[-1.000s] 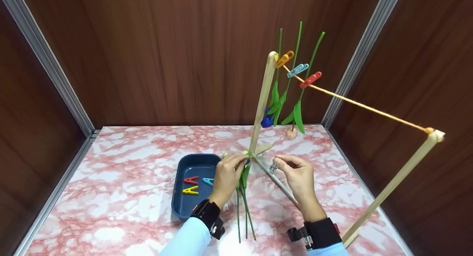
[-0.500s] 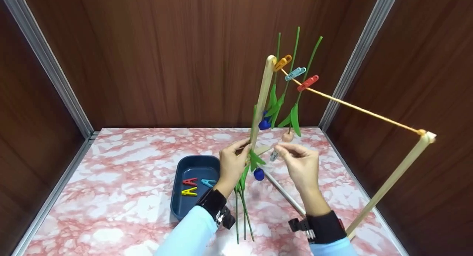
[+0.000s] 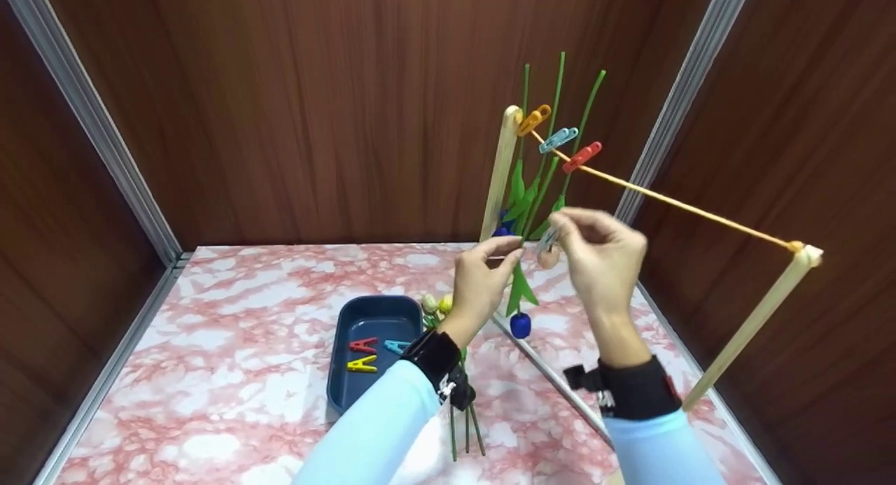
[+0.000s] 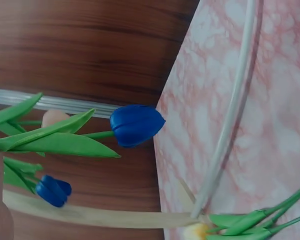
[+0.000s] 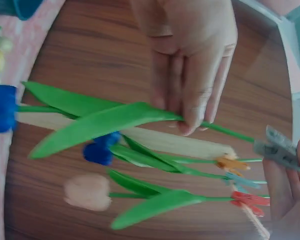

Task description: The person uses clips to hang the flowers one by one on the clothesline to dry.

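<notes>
My left hand pinches the stem of a blue artificial tulip, held flower-down with its stem end near the cord. Close by on the right, my right hand pinches a grey clothespin. In the right wrist view the clothespin overlaps the held tulip's stem. Three stems hang upside down from the cord, under an orange clothespin, a light blue clothespin and a red clothespin. Among these are another blue flower and a pale pink tulip.
A wooden post and a nearer right post carry the cord, with a pale bar low between them. Left stands a dark blue tray with several clothespins. Beside it lie more tulips, partly behind my left arm.
My left hand has lifted the blue tulip from the bunch on the table, up and right towards the cord. My right hand has risen and moved right with the grey clothespin.
</notes>
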The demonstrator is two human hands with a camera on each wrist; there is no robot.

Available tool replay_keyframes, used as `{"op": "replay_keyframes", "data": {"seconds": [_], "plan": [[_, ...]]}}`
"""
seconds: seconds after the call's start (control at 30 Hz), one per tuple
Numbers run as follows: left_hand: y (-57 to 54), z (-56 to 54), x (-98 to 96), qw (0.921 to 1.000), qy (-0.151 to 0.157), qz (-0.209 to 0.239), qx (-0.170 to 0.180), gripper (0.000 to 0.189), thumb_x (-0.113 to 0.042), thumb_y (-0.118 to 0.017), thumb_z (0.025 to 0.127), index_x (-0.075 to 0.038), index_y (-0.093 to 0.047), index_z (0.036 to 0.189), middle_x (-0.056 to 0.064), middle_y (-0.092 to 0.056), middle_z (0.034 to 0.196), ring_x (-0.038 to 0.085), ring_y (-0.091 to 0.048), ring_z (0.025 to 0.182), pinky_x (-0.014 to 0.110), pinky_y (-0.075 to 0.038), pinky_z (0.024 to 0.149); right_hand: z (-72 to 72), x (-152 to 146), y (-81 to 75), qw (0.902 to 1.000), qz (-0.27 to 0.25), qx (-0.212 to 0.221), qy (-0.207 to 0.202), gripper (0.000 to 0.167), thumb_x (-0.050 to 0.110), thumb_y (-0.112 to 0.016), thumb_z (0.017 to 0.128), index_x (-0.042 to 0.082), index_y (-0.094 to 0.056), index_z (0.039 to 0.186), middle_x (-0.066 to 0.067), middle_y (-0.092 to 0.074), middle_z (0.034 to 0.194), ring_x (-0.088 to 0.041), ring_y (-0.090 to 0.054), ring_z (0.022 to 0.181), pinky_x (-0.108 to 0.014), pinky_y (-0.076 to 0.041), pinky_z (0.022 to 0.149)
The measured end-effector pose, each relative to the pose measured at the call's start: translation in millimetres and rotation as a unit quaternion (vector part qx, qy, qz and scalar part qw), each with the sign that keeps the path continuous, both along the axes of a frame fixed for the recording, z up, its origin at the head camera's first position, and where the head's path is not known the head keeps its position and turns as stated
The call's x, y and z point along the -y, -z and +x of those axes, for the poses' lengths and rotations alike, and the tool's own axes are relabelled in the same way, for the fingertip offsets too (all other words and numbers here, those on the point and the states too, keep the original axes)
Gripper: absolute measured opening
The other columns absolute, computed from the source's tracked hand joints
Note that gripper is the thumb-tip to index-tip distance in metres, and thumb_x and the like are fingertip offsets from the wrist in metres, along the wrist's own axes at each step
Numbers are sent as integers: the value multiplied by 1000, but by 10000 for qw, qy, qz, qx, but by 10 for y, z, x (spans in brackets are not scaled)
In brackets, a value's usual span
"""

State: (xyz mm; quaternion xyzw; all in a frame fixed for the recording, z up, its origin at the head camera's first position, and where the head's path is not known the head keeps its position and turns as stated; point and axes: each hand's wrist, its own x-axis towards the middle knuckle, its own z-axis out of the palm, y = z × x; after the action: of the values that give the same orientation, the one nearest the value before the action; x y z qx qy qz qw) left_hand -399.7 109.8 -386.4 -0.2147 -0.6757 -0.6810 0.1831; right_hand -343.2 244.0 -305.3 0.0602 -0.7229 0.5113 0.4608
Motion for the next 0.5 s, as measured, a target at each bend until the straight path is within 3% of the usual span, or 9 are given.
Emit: {"op": "replay_keyframes", "data": {"seconds": [0.1, 0.37, 0.5], "plan": [[-106, 5, -65, 9999, 109, -89, -43, 20, -6, -77, 100, 0, -81, 119, 16, -84, 116, 27, -83, 102, 21, -65, 87, -12, -42, -199, 9995, -15, -173, 266, 10, 12, -93, 87, 6, -87, 92, -7, -85, 86, 0, -70, 66, -15, -57, 64], [-409, 1, -276, 9992, 60, -339, -185, 19, -14, -79, 100, -8, -83, 117, 7, -86, 112, 11, -79, 96, 16, -62, 82, 92, -160, -765, 9947, -256, -594, 794, 13, 17, -92, 89, 5, -87, 92, 25, -76, 76, 2, -71, 67, -16, -55, 67], [-530, -39, -413, 9989, 59, -439, -158, 19, -16, -80, 100, -10, -84, 118, 5, -86, 112, 8, -78, 99, 13, -59, 84, 101, -242, -973, 9915, -364, -342, 1199, 14, 19, -89, 91, 6, -88, 95, 32, -70, 71, 4, -69, 64, -15, -52, 64]]}}
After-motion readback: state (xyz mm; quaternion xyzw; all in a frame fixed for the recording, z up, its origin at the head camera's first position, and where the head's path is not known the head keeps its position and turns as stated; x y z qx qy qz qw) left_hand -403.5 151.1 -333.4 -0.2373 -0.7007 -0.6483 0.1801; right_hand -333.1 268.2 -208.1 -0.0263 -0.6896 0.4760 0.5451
